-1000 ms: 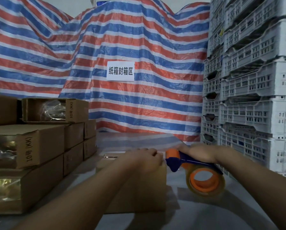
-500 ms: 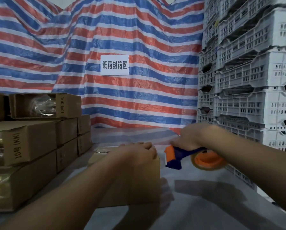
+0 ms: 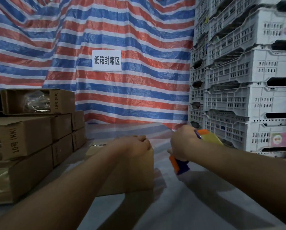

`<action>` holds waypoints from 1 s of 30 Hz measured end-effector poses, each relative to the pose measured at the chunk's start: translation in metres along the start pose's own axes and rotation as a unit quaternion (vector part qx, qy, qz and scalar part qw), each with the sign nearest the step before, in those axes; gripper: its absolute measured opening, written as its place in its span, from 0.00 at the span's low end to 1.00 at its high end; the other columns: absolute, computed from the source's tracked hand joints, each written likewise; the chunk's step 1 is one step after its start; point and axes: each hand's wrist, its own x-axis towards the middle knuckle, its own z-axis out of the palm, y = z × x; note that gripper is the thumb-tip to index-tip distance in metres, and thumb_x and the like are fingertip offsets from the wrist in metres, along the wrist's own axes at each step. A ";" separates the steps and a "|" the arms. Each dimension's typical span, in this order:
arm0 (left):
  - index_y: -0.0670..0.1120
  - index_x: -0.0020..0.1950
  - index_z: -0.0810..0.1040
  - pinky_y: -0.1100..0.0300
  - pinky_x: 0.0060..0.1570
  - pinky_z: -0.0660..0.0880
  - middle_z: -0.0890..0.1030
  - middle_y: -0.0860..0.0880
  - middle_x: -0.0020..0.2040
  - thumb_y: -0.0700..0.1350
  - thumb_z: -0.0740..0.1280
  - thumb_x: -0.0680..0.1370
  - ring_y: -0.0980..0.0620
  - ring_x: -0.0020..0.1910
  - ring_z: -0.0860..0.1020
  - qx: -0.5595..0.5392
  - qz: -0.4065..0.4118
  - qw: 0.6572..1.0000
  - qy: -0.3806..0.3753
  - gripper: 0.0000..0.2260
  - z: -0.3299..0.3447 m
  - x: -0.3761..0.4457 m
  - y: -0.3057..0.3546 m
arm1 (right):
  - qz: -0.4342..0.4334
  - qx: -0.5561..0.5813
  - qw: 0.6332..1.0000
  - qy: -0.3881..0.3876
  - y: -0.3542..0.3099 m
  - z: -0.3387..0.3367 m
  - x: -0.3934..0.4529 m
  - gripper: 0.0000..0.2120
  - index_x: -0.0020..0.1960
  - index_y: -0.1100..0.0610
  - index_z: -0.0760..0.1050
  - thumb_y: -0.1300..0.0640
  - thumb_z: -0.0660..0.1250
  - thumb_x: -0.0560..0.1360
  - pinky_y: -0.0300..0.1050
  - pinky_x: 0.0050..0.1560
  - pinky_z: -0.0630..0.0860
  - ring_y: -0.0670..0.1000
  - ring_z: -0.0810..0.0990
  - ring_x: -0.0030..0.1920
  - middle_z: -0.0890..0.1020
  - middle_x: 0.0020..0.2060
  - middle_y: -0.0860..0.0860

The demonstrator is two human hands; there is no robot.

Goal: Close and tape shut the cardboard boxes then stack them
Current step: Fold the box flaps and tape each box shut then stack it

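On tabletop [image 3: 197,205], centre: cardboard box [image 3: 132,176], left hand [image 3: 135,145] curled over its top right edge. Just right, raised: tape dispenser [image 3: 182,165], right hand [image 3: 183,143] grip wrapped round handle. Left: stacked boxes [image 3: 31,138].

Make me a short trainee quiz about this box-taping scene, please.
1. True or false: the right hand holds the tape dispenser.
2. Where does the left hand rest? A) on the box in front B) on the white crates C) on the stacked boxes
3. Fill in: the paper sign hangs on a striped ____.

Key: 1 true; 2 A; 3 tarp.
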 end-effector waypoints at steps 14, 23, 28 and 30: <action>0.56 0.77 0.61 0.44 0.76 0.55 0.61 0.51 0.78 0.58 0.50 0.84 0.46 0.76 0.61 -0.071 -0.006 0.997 0.003 0.21 0.000 0.003 -0.001 | -0.008 0.180 0.983 -0.046 0.012 0.077 -0.055 0.19 0.68 0.40 0.71 0.42 0.46 0.85 0.47 0.43 0.75 0.55 0.80 0.53 0.79 0.52 0.50; 0.55 0.74 0.66 0.48 0.75 0.59 0.67 0.52 0.75 0.55 0.53 0.85 0.48 0.73 0.65 -0.060 -0.024 0.998 -0.005 0.18 0.002 0.012 -0.001 | -0.015 0.761 0.638 0.118 0.016 -0.044 -0.001 0.24 0.68 0.50 0.70 0.36 0.49 0.83 0.43 0.57 0.66 0.50 0.73 0.63 0.74 0.62 0.43; 0.39 0.72 0.68 0.66 0.61 0.67 0.68 0.39 0.74 0.45 0.53 0.85 0.41 0.73 0.65 -0.177 -0.088 0.980 -0.033 0.18 0.006 0.004 0.011 | -0.054 0.870 0.487 0.049 -0.038 -0.070 0.022 0.25 0.76 0.45 0.61 0.37 0.47 0.84 0.46 0.63 0.74 0.48 0.75 0.61 0.75 0.64 0.45; 0.34 0.67 0.70 0.55 0.69 0.63 0.70 0.34 0.69 0.42 0.56 0.84 0.37 0.72 0.64 -0.247 -0.120 0.952 -0.138 0.16 0.008 0.005 0.014 | -0.039 0.899 0.435 0.030 -0.046 -0.062 0.023 0.27 0.75 0.46 0.64 0.34 0.48 0.82 0.41 0.49 0.77 0.43 0.76 0.50 0.76 0.53 0.41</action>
